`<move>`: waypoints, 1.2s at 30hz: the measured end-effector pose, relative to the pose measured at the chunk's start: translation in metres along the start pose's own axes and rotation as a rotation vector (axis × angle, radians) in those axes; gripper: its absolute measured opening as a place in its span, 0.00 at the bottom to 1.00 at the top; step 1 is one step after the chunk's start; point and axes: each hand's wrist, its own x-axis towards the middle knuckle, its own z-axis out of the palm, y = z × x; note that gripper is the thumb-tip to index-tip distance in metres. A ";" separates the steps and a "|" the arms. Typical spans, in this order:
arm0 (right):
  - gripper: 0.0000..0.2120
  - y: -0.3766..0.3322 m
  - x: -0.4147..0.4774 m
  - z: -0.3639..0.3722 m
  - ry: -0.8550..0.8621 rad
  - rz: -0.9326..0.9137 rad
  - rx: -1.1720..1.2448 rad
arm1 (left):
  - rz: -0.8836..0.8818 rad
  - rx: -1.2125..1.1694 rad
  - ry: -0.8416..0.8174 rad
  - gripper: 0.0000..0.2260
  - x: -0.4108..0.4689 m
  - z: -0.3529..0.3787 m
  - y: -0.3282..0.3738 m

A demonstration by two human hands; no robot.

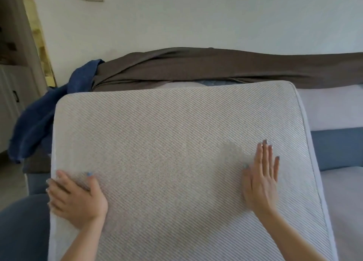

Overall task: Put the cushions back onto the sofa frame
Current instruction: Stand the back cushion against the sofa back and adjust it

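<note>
The left hand (76, 199) grips the left edge of the cushion (176, 142) near its lower corner. The thumb lies on the top face and the fingers (51, 182) curl over the side. The right hand (261, 180) is spread flat on the top face toward the right side, with its fingers straight, close together and pointing away from the person. Both forearms reach in from the bottom of the view.

The cushion is 1 large, thick rectangular pad in a pale grey-beige ribbed weave with a piped seam along its right edge. It fills the middle of the view, lying tilted with its far edge up near the sofa back. Its near end runs out of the bottom of the view.

To its right, the sofa (349, 201) shows a pale seat surface. Above that sit a blue band (337, 148) and a pale back pad (334, 107). A brown cloth (216, 68) is draped along the top of the sofa back behind the cushion. At its left end a dark blue cloth (49, 113) hangs down beside the cushion's far-left corner.

The person's leg (23, 227), in grey-blue fabric, shows at the lower left. A white wall (196, 24) stands behind the sofa, and a pale cabinet (11, 103) is at the far left.
</note>
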 end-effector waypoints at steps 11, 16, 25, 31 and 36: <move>0.29 0.010 0.008 -0.014 -0.096 -0.074 -0.033 | -0.014 0.020 -0.168 0.38 0.001 -0.003 -0.001; 0.30 0.019 0.009 -0.014 -0.083 0.025 0.007 | -0.098 0.036 -0.313 0.41 0.014 -0.009 0.003; 0.32 0.024 0.008 -0.024 -0.235 0.116 -0.016 | -0.134 -0.005 -0.609 0.54 0.002 -0.051 0.028; 0.34 0.031 0.005 -0.027 -0.247 0.147 -0.009 | -0.087 0.131 -0.843 0.82 0.005 -0.074 0.034; 0.32 0.038 -0.001 -0.034 -0.221 0.188 -0.006 | -0.081 0.089 -0.775 0.80 0.000 -0.074 0.025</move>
